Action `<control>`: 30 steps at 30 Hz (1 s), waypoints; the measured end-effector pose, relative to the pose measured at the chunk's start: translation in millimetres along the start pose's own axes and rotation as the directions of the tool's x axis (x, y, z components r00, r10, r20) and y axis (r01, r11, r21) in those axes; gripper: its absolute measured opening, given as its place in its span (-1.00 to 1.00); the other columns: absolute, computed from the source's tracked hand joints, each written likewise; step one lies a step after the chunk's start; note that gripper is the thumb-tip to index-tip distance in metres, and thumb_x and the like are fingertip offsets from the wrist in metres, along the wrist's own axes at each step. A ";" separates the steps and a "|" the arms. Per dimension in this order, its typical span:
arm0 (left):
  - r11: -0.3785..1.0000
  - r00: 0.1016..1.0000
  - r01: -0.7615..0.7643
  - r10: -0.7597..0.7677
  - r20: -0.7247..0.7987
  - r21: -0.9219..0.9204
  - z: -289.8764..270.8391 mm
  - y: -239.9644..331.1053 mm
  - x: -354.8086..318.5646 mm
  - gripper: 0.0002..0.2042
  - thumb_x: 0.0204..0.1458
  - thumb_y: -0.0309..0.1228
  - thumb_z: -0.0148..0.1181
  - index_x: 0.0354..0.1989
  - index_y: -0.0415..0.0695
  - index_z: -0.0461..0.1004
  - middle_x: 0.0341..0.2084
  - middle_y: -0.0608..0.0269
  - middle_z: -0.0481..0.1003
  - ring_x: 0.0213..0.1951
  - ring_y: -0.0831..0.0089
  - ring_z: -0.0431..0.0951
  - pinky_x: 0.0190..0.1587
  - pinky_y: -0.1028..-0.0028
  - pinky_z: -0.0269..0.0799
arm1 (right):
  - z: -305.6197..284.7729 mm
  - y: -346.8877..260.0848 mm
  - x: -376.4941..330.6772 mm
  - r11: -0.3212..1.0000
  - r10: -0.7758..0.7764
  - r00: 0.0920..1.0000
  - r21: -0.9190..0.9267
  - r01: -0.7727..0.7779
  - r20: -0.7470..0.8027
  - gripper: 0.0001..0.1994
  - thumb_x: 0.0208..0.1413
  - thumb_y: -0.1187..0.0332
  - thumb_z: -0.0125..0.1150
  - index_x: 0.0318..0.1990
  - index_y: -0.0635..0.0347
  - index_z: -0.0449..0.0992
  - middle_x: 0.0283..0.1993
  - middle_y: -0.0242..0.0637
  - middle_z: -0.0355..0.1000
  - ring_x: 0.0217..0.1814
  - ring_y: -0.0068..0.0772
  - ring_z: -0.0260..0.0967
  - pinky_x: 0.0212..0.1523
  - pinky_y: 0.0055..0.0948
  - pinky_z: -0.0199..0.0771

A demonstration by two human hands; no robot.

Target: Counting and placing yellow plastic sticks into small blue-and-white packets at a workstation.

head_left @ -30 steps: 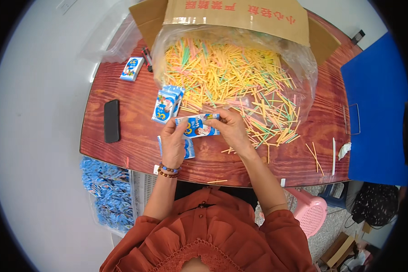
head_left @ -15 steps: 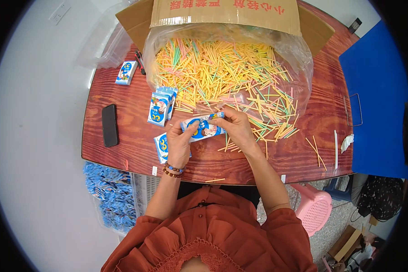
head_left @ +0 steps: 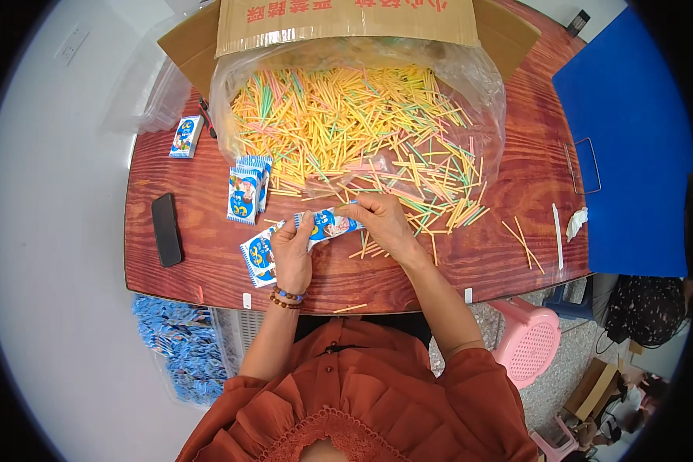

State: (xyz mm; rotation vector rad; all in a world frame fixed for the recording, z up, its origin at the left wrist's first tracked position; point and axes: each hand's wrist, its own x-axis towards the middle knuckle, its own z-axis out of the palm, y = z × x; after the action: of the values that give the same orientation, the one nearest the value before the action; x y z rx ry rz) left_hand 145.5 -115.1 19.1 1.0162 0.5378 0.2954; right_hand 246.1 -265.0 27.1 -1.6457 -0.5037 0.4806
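Note:
My left hand (head_left: pixel 291 252) pinches one end of a blue-and-white printed packet (head_left: pixel 333 225) between thumb and fingers. At the packet's upper edge, my right hand (head_left: pixel 383 225) grips it with the fingertips pressed together. Beside my left hand, partly covered by it, lies another such packet (head_left: pixel 259 259). A small stack of packets (head_left: pixel 243 195) rests farther up the table. Beyond both hands spreads a big heap of thin yellow, pink and green sticks (head_left: pixel 346 123), spilling out of a clear plastic bag (head_left: pixel 485 115). Whether any stick is inside the held packet is hidden.
The bag comes from a cardboard box (head_left: pixel 346 21). On the left are a black phone (head_left: pixel 166 229), a single packet (head_left: pixel 185 137) and a red-black cutter (head_left: pixel 206 117). A bin of blue packets (head_left: pixel 181 346) stands below the table, a pink stool (head_left: pixel 527 346) at the right.
The whole view has shifted, so the table things sit farther left. My left hand has turned more upright, and the packet is now held nearer its left end. Both hands keep hold of it.

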 end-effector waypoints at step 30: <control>0.994 0.998 0.008 -0.015 -0.065 -0.111 -17.6 12.3 7.1 -0.83 0.22 -0.34 0.07 -0.32 -0.16 0.49 -0.40 0.25 0.57 -0.46 0.57 0.52 -0.43 0.57 0.44 | -139.1 18.4 145.1 0.093 -0.228 0.963 -0.981 0.167 0.143 -0.71 -0.07 0.32 0.19 -0.17 0.25 0.49 -0.08 -0.13 0.38 0.05 -0.12 0.27 0.08 -0.10 0.15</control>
State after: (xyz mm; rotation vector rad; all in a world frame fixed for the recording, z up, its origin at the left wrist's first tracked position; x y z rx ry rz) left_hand 141.9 -92.9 20.4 0.8984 0.5800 0.3457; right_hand 445.5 -295.6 22.8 -2.8477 -1.1837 -0.2795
